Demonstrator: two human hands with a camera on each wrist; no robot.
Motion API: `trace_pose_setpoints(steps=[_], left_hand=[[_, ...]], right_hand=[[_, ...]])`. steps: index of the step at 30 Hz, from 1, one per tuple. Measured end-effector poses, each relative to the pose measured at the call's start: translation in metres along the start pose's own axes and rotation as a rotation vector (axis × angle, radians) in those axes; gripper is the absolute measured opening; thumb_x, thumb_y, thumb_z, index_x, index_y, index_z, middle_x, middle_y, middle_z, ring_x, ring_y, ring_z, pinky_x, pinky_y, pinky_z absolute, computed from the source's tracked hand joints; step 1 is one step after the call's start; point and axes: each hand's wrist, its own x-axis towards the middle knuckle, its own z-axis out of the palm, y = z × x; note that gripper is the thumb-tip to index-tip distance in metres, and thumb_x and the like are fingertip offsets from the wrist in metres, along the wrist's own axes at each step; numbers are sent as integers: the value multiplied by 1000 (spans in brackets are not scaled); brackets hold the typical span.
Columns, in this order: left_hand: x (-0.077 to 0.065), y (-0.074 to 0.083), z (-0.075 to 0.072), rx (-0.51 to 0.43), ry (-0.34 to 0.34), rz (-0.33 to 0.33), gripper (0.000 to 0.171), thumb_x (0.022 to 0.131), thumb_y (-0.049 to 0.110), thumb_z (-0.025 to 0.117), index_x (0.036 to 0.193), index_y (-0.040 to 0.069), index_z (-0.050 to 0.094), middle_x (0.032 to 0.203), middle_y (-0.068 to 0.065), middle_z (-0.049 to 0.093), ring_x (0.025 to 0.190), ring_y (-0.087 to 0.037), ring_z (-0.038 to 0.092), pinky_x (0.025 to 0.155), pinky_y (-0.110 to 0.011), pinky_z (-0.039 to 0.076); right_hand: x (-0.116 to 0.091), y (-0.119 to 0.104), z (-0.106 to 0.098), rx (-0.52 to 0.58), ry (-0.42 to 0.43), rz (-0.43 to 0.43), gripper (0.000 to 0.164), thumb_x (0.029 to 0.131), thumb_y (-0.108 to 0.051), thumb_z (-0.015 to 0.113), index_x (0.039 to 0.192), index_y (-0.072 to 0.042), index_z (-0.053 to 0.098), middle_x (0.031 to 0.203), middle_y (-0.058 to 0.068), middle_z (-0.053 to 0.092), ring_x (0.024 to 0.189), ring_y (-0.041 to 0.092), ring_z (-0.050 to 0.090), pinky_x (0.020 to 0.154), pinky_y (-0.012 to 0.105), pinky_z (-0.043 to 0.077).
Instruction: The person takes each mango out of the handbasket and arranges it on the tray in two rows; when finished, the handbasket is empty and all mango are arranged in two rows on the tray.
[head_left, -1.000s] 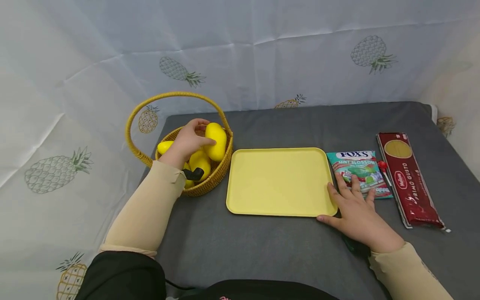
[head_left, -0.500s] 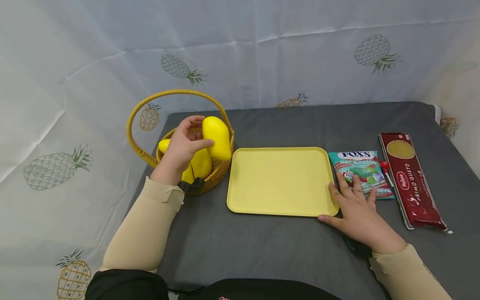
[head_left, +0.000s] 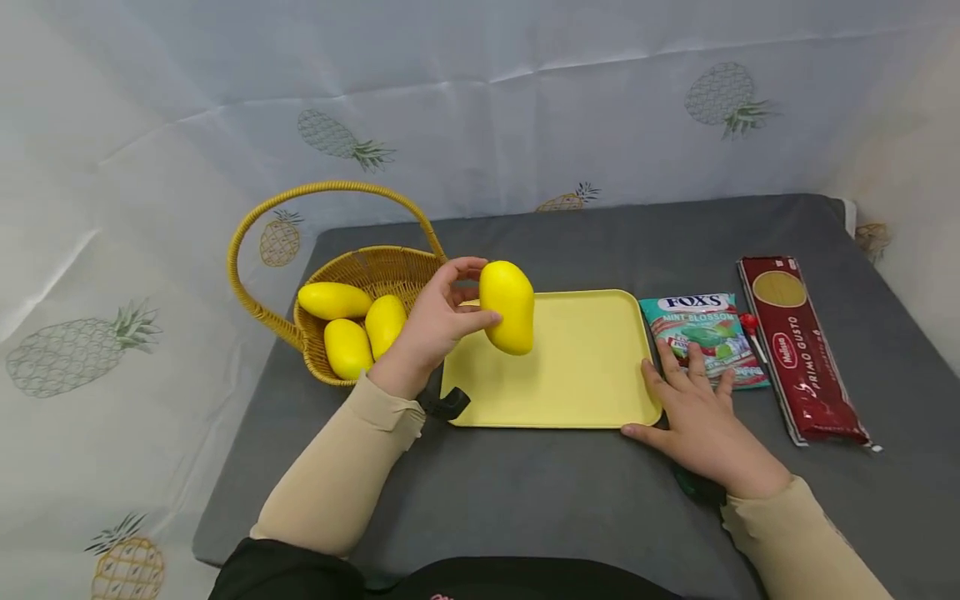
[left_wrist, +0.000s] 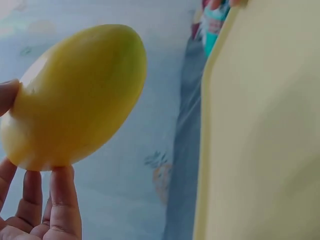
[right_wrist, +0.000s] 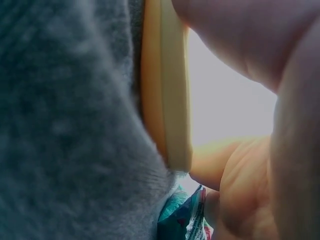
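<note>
My left hand [head_left: 438, 321] pinches a yellow mango [head_left: 507, 308] between thumb and fingertips, held up over the left part of a yellow tray [head_left: 585, 358]. In the left wrist view the mango [left_wrist: 80, 95] has a faint green tint at one end, with the tray [left_wrist: 260, 100] beside it. My right hand [head_left: 701, 421] lies with spread fingers at the tray's right edge, thumb at the front corner and fingers over a candy packet [head_left: 697, 333]. Seen from the right wrist, the fingers meet the tray's rim [right_wrist: 177, 100].
A yellow wicker basket [head_left: 322, 373] with a tall handle stands at the left, several mangoes [head_left: 347, 348] inside. Right of the candy packet lie a red-headed lollipop [head_left: 750, 325] and a dark red pasta pack [head_left: 810, 358]. A pineapple-print cloth [head_left: 487, 142] hangs behind the grey table.
The left hand has lifted the mango out of the basket and carried it right, over the tray. The right hand has stayed at the tray's edge.
</note>
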Motion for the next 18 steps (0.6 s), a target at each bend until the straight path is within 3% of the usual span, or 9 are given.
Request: trace_pose_setpoints(steps=[8, 18], left_hand=[[31, -19, 47, 10, -22, -62, 71, 94, -2, 85, 155, 14, 54, 149, -10, 52, 131, -30, 66, 106, -46, 61], [77, -43, 97, 130, -8, -175, 67, 93, 8, 90, 150, 23, 60, 140, -4, 59, 127, -26, 66, 110, -43, 58]], right_hand=[[2, -4, 1, 12, 2, 15, 113, 92, -63, 83, 169, 5, 35, 184, 27, 4, 165, 58, -19, 112, 92, -20], [0, -1, 0, 31, -12, 24, 113, 94, -63, 81, 170, 4, 31, 184, 24, 1, 165, 56, -22, 115, 86, -26]])
